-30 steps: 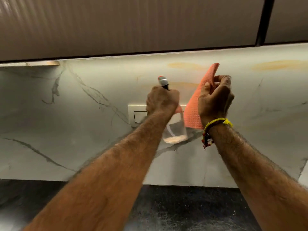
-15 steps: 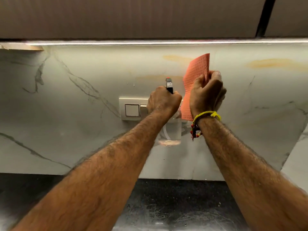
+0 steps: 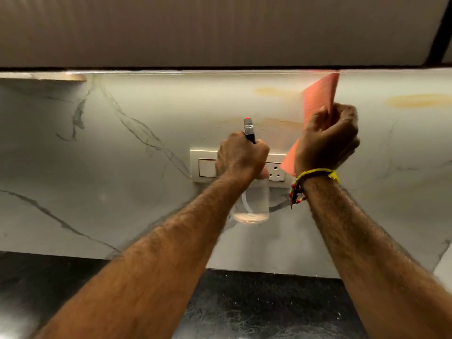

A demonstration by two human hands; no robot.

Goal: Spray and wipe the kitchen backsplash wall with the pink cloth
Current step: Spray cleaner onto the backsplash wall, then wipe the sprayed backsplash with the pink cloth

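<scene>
Two hands: both raised before the marble backsplash point(image 3: 146, 113).
Left hand point(image 3: 241, 156): fingers wrapped round the spray bottle point(image 3: 252, 204), nozzle up, facing the wall.
Right hand point(image 3: 327, 140): fist clutching the pink cloth point(image 3: 318, 99), long axis upright.
Stains point(image 3: 418, 100): up-right, nearest the cloth hand.

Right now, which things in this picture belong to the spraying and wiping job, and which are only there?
Belong to the job:
- spray bottle, gripped by the left hand
- pink cloth, held by the right hand
- backsplash wall, with orange stains

Only there:
- switch and socket plate
- dark countertop
- upper cabinet
- wrist threads
</scene>
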